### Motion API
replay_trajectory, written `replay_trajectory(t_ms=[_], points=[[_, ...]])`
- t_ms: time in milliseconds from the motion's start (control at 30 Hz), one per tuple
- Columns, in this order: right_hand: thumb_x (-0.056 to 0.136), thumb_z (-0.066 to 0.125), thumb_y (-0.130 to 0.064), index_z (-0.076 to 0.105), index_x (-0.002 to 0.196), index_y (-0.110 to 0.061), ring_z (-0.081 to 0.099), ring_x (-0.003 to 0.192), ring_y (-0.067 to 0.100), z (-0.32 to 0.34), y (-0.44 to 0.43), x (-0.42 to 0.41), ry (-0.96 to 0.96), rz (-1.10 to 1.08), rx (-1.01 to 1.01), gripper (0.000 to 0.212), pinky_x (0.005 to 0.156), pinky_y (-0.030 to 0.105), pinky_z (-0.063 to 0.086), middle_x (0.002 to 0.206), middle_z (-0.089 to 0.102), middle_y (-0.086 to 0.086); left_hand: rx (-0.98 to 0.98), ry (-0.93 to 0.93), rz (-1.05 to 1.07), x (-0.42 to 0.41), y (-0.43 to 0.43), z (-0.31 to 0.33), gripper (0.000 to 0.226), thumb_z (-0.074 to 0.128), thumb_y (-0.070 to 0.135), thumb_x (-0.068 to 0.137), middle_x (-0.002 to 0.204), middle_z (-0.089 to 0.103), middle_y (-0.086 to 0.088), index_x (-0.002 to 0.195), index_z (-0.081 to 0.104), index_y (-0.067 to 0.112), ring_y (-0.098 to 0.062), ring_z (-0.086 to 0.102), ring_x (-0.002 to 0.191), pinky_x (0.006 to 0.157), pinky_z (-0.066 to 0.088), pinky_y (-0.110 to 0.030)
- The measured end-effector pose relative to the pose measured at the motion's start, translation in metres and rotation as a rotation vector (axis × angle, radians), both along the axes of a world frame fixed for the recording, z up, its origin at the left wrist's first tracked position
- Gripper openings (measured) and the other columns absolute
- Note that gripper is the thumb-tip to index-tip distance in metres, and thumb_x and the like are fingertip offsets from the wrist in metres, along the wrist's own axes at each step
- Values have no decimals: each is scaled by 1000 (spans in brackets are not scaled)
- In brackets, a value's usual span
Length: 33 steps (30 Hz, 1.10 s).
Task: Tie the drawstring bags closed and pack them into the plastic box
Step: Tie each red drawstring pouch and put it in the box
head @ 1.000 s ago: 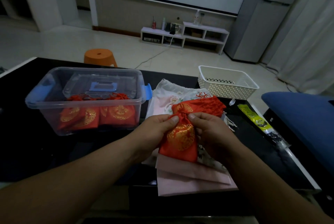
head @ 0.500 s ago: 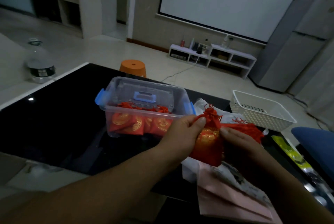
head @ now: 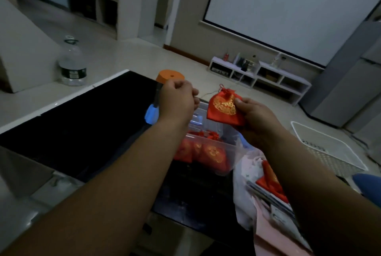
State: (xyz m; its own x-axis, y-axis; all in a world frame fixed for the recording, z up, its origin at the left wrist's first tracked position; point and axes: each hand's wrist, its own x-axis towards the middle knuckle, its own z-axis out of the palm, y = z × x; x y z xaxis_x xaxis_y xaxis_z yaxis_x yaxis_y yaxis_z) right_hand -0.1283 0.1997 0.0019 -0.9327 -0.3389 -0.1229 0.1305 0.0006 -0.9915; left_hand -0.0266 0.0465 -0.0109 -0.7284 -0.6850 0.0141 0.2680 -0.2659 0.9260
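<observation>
On the black surface (head: 82, 123), the left hand (head: 177, 102) was raised with its fingers curled. Whether it pinched a cord could not be told. Below it and to the right sat the clear plastic box (head: 231, 146), lid off, with several red drawstring bags (head: 213, 152) already packed along its near wall. Above the box, the right hand (head: 254, 118) gripped one red bag (head: 222, 108) by its side; its neck looked gathered, so the tying seemed about finished, with packing to follow. Further right, more red bags (head: 270, 175) lay unpacked on a pile of pale cloth (head: 245, 193), so work remained.
</observation>
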Motion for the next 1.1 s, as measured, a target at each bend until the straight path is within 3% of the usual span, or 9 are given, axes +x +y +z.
replay_trajectory(t_ms=[100,200,267,400,633,833,900,1033,1100], points=[[105,53,-12,66,102,-5,71,61,18,-17,-32,-5,-64,65,156,15,50,26,55,81,72,11,20,-9,96,3,-30,-3,13,48,12,104,89,68,-6,110,58,8,-15,60,66,64,51,-33],[98,62,-21,65,86,-6,61,61,24,-46,-33,-22,235,38,657,20,57,28,47,77,63,11,19,-18,91,2,-33,-5,13,48,12,103,92,68,-6,109,59,10,-15,61,70,67,52,-33],[94,63,-31,66,99,-10,68,80,28,-54,-26,-26,450,-70,808,21,63,30,47,89,69,9,-9,-34,80,1,-28,-5,10,48,13,103,94,69,-6,105,58,14,-15,62,72,67,53,-31],[93,62,-31,64,109,-24,70,94,22,-49,-4,-6,530,-113,603,18,87,49,59,99,72,0,-58,-17,12,-7,-11,-4,11,47,13,105,89,68,-6,104,58,12,-13,60,70,65,53,-28],[94,66,-24,67,98,-23,72,85,22,-49,84,13,560,-250,467,4,80,47,59,88,73,0,-240,3,-166,-27,48,-11,15,56,16,104,75,70,-4,91,64,13,-16,62,64,58,50,-28],[94,68,-20,69,100,-22,70,87,17,-72,152,13,437,-290,497,6,80,40,56,91,73,-1,-580,-44,-441,-29,126,-13,14,55,19,104,83,74,-3,94,64,15,-12,67,69,68,58,-34],[94,67,-16,72,90,-19,69,80,15,-79,171,13,431,-295,549,7,76,37,56,83,73,-2,-816,-84,-532,-37,147,-21,12,57,27,103,87,72,2,95,65,22,-13,68,79,78,59,-41],[91,64,-24,69,76,-14,67,74,19,-93,207,8,405,-212,797,19,73,39,54,73,70,1,-1409,-291,-818,-50,166,-45,19,56,44,101,110,67,11,113,64,32,-9,63,98,91,54,-36],[91,61,-30,64,77,-17,65,78,18,-98,224,2,408,-176,943,20,74,38,54,76,68,-2,-1565,-399,-948,-56,168,-61,22,55,45,100,120,62,9,118,61,33,-14,60,107,94,49,-35]])
